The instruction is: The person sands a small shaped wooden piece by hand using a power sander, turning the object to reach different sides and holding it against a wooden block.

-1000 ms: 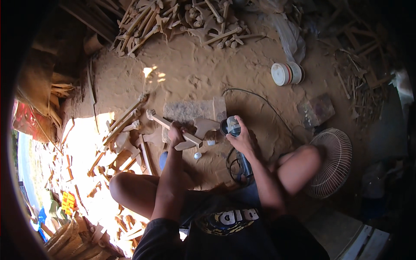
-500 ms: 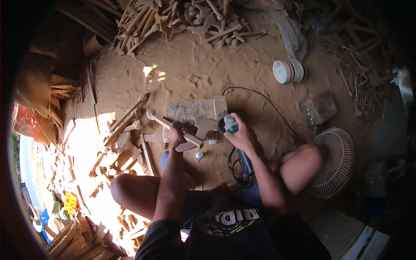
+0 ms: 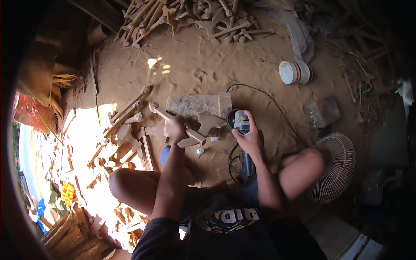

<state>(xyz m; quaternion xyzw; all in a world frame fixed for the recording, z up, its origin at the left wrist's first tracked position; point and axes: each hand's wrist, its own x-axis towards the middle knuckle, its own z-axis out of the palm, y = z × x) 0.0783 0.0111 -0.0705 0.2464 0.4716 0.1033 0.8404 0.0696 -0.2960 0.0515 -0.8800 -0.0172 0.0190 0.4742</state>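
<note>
While the person sat on the sawdust floor [image 3: 195,69], a carved wood piece [image 3: 197,130] lay across a stone block [image 3: 195,105], left hand [image 3: 177,129] clenched on its handle. Right hand [image 3: 248,138] gripped angle grinder [image 3: 239,122] beside it. Risks: disc near left fingers; piece unclamped, cd kick; cord [image 3: 260,93] loose nearby.

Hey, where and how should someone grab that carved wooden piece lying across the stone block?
Grip the carved wooden piece on its long straight shaft, near the broad end, coming from the near side, as the left hand does. The shaft is slim enough to wrap, and this keeps fingers away from the grinder under the right hand.
</note>
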